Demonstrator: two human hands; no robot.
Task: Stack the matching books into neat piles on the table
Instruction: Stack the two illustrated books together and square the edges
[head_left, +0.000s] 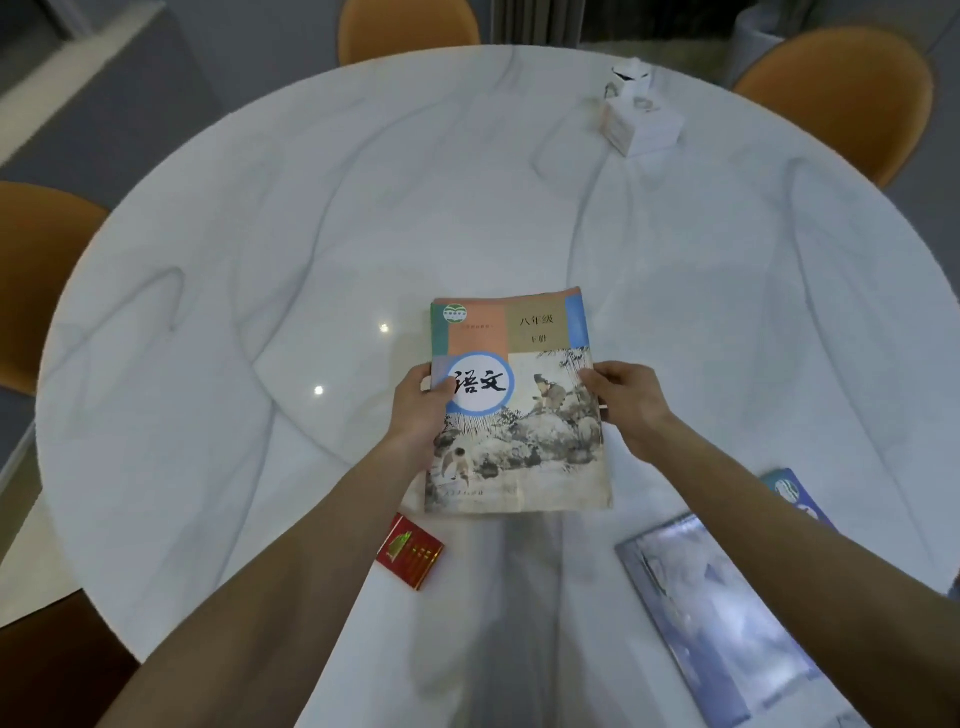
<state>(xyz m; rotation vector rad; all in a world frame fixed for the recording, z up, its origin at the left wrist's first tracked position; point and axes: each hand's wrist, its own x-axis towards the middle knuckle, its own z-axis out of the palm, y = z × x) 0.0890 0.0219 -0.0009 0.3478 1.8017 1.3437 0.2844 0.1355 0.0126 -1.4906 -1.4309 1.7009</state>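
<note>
1. Near the middle of the round white marbled bench (260, 234) I see a textbook (519, 405) with a painted landscape cover and a blue-ringed circle holding two large characters.
2. Edges of more books show under its far and left sides, so it tops a small pile.
3. My left hand (423, 410) grips the textbook's left edge, thumb lying over the circle.
4. My right hand (626, 402) grips the right edge, fingers (597, 376) curled onto the cover.
5. Just beside the left forearm, a small red packet (410, 553) lies flat on the bench.
6. Toward the near right, a large pale blue book (711, 618) lies flat, and another blue book (795, 496) peeks out behind my right forearm.
7. Far right on the bench stands a white tissue box (641, 117).
8. Orange chairs (841, 88) ring the bench.
</note>
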